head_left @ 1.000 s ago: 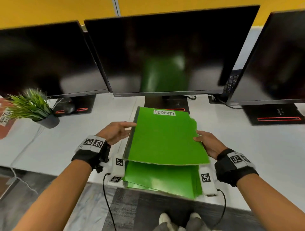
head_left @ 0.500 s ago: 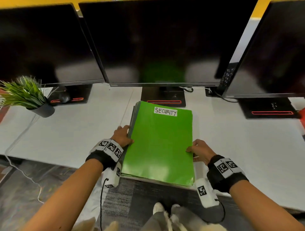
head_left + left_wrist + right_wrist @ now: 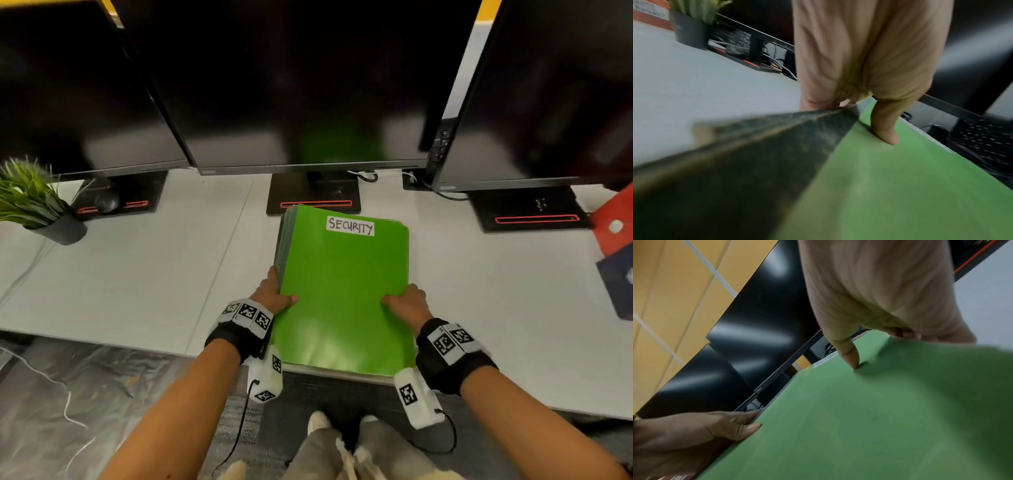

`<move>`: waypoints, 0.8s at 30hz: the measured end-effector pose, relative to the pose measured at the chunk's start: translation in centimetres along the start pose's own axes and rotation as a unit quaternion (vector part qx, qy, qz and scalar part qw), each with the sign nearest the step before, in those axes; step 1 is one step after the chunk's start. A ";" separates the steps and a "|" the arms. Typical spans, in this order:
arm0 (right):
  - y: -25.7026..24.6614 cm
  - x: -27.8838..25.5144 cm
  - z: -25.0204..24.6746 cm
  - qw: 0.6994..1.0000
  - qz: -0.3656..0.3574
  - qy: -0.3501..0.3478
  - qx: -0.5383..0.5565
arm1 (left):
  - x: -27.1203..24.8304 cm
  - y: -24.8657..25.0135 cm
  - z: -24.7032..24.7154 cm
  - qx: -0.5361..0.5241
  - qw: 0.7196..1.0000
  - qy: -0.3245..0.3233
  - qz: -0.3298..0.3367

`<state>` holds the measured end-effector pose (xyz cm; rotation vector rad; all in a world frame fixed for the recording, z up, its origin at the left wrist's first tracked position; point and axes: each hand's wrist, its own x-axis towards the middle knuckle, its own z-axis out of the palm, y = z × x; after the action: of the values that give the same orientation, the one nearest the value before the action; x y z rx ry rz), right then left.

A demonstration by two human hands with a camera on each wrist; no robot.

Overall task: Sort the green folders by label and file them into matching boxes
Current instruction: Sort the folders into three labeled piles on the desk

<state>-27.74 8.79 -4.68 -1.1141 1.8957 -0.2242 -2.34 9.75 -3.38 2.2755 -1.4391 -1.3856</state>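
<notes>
A stack of green folders (image 3: 342, 291) lies on the white desk (image 3: 137, 274), its near end over the front edge. The top folder carries a white label (image 3: 350, 226) reading SECURITY. My left hand (image 3: 274, 294) grips the stack's left edge, with the thumb (image 3: 885, 126) pressed on the top cover (image 3: 900, 186) and the fingers down the side. My right hand (image 3: 407, 305) grips the right edge the same way, with its thumb (image 3: 849, 353) on the green cover (image 3: 859, 418). The fingers under the stack are hidden.
Three dark monitors stand along the back; the middle one's base (image 3: 313, 195) is just behind the stack. A potted plant (image 3: 61, 229) sits at the far left. Red and dark blue items (image 3: 613, 236) lie at the desk's right edge.
The SECURITY folder, held tilted above the pile a second ago, now lies flat on top. Both hands have closed in on the stack's sides with thumbs on the cover.
</notes>
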 end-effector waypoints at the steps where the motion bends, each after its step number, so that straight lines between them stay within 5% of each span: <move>1: 0.8 0.1 -0.9 1.000 0.008 0.013 -0.005 | -0.3 1.0 1.0 0.008 1.000 -0.002 0.004; 17: 11.7 0.3 -15.3 0.983 0.103 0.131 0.073 | -2.2 14.4 16.2 0.090 0.986 -0.022 0.139; 24: 12.1 0.1 -16.4 0.977 0.136 0.163 -0.038 | -3.4 16.8 17.8 0.012 0.993 0.012 0.117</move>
<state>-47.76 11.32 -1.84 -0.8944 2.3416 -0.1890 -27.03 9.41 -2.81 2.0475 -1.6612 -1.2741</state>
